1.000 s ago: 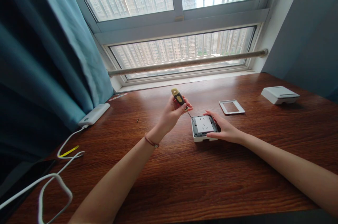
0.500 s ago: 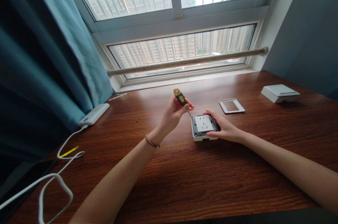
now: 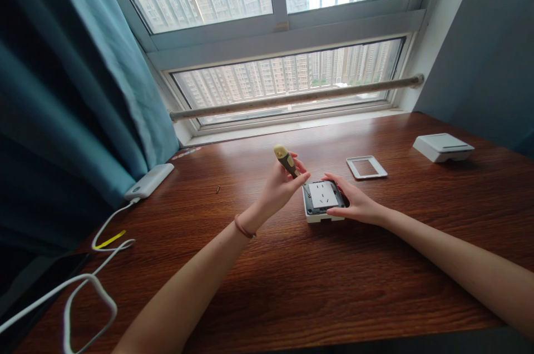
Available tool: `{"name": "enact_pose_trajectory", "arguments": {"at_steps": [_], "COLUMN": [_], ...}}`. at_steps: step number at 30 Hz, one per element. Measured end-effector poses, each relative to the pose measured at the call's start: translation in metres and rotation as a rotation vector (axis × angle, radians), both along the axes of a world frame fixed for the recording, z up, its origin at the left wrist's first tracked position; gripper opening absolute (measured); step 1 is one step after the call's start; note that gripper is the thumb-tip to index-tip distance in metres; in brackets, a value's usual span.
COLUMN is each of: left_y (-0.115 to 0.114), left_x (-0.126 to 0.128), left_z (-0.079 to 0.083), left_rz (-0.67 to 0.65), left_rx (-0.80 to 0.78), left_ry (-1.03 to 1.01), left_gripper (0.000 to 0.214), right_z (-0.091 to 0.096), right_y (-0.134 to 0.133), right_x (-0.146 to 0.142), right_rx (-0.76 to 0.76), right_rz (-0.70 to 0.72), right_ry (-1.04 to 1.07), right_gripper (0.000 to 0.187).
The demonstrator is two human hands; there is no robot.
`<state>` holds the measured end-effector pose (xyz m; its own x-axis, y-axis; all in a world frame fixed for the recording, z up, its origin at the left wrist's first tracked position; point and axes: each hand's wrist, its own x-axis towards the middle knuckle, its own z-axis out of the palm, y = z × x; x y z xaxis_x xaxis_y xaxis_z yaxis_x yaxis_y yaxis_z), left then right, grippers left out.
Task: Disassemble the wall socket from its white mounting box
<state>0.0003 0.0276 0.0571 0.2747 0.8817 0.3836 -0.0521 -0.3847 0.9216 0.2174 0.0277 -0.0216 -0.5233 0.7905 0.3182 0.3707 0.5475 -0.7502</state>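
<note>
My left hand [image 3: 284,180] grips a yellow and dark screwdriver [image 3: 285,158], tilted with its handle up and to the left. Its shaft runs down to the left side of a wall socket [image 3: 322,195], which has a white slotted face, a dark inner frame and a white box below. The fingers partly cover the shaft, and the tip is too small to make out clearly. Around the socket's right side, my right hand [image 3: 354,199] holds it against the table, thumb at the near edge and fingers at the far edge.
A white cover frame [image 3: 354,173] lies behind the socket. Farther right stands a white box [image 3: 443,147]. A small screw [image 3: 217,189] rests left of my hands. At the left are a white power bank [image 3: 149,182], its cable [image 3: 100,287] and a yellow strip [image 3: 110,239].
My left hand has slid down and slightly right along the screwdriver, closer to the socket, and the handle has dropped a little. The right hand and socket look unchanged.
</note>
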Motion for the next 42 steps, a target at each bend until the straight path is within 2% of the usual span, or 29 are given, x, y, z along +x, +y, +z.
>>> {"name": "enact_pose_trajectory", "arguments": {"at_steps": [3,6,8,12,15,18,21,24,27,28,31,33,36,42], "left_y": [-0.001,0.001,0.004,0.005,0.002,0.003,0.010,0.019,0.023,0.023,0.022,0.021,0.019,0.019], "left_x": [-0.004,-0.010,-0.013,-0.013,-0.012,-0.013,-0.019,-0.026,-0.028,-0.028,-0.024,-0.021,-0.018,-0.015], "left_z": [0.009,0.015,0.015,0.010,0.011,0.017,0.019,0.011,-0.003,-0.007,-0.018,-0.022,-0.026,-0.029], "left_rz": [-0.186,-0.235,-0.150,0.100,0.201,0.250,0.269,0.157,0.011,-0.020,-0.090,-0.135,-0.179,-0.213], "left_rx": [-0.130,-0.138,-0.086,0.056,0.117,0.103,-0.041,-0.391,-0.647,-0.675,-0.726,-0.764,-0.786,-0.766], "left_ry": [-0.084,-0.071,0.014,0.212,0.194,0.081,0.112,0.242,0.280,0.286,0.303,0.306,0.300,0.297], "left_gripper": [0.048,0.050,0.048,0.038,0.029,0.021,0.014,0.015,0.026,0.029,0.038,0.041,0.043,0.043], "right_z": [0.001,0.001,0.001,0.002,0.003,0.003,0.006,0.017,0.033,0.038,0.050,0.055,0.058,0.058], "right_y": [0.000,0.000,0.000,-0.001,-0.001,-0.002,-0.004,-0.008,-0.006,-0.004,0.009,0.018,0.023,0.014], "right_x": [0.000,0.000,0.001,0.001,0.000,0.000,0.000,-0.001,-0.010,-0.014,-0.030,-0.040,-0.049,-0.052], "right_rx": [0.003,0.010,0.011,0.012,0.015,0.019,0.064,0.193,0.264,0.245,0.126,0.083,0.083,0.163], "right_rz": [0.005,0.001,0.001,0.006,0.010,0.013,0.013,-0.024,-0.097,-0.089,-0.012,-0.023,-0.047,-0.051], "right_ry": [0.000,-0.008,-0.013,-0.025,-0.025,-0.027,-0.050,-0.061,-0.036,-0.039,-0.126,-0.219,-0.315,-0.331], "right_gripper": [0.084,0.083,0.083,0.082,0.082,0.082,0.081,0.066,0.026,0.019,0.014,0.011,0.011,0.015]}}
